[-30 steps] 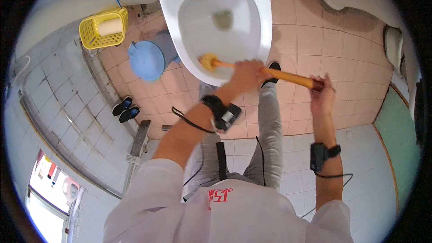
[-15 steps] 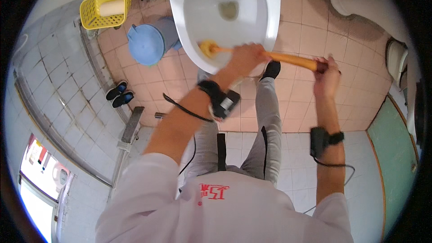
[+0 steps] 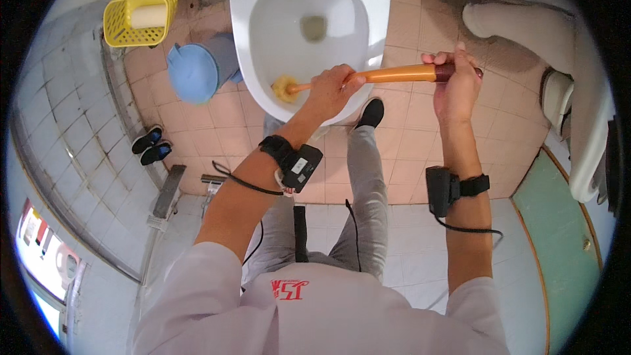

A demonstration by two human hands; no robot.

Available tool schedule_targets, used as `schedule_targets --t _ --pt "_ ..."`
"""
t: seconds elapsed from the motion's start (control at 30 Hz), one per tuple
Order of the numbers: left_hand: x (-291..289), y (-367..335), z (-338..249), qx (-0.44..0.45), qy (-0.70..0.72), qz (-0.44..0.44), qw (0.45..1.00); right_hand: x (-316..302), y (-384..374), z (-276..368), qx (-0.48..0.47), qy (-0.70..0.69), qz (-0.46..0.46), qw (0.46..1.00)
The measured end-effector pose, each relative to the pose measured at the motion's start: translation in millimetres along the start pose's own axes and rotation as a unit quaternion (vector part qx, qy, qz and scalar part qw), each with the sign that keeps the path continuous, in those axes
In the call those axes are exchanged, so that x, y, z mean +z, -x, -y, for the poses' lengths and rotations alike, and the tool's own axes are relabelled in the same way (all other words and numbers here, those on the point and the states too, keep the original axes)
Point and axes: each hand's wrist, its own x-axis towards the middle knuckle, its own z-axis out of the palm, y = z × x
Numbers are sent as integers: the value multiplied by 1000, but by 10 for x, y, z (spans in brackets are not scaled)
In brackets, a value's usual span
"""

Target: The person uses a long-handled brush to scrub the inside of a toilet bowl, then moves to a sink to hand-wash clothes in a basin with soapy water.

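Observation:
My left hand (image 3: 334, 91) is wrapped round the shaft of a toilet brush (image 3: 402, 73) with a long orange handle. At the handle's dark brown end, my right hand (image 3: 455, 92) grips it, with fingers curled over the top. The brush's yellow bristle head (image 3: 285, 89) presses against the front left inner wall of a white toilet bowl (image 3: 243, 69). A little water (image 3: 313, 28) stands in the bottom of the bowl. Both hands are at the near side of the toilet, the right one out beyond its rim over the floor.
Left of the toilet are a blue lidded bucket (image 3: 192, 73) and a yellow basket (image 3: 123, 29) holding a pale roll. Dark shoes (image 3: 154, 148) lie near the left tiled ledge. A white pedestal (image 3: 509, 29) stands at the right, a green door (image 3: 559, 230) nearer me.
My right hand has raised the handle's brown end farther from me, so the brush now slopes the other way. The bristle head stays at the bowl's front left. The whole view has shifted slightly.

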Motion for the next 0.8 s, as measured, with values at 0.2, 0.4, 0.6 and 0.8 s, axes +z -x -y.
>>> schedule_targets --t 0.2,0.4,0.6,0.8 --pt "375 -186 -501 -5 188 -136 973 652 -110 848 -109 258 112 953" --pt "-11 130 38 -3 307 -173 936 1771 421 578 -212 362 335 844" --pt "-356 110 -92 -10 714 -212 667 2661 1254 238 -262 519 502 640" --pt "-341 275 358 66 708 -122 692 2595 1732 -167 -285 488 626 537"
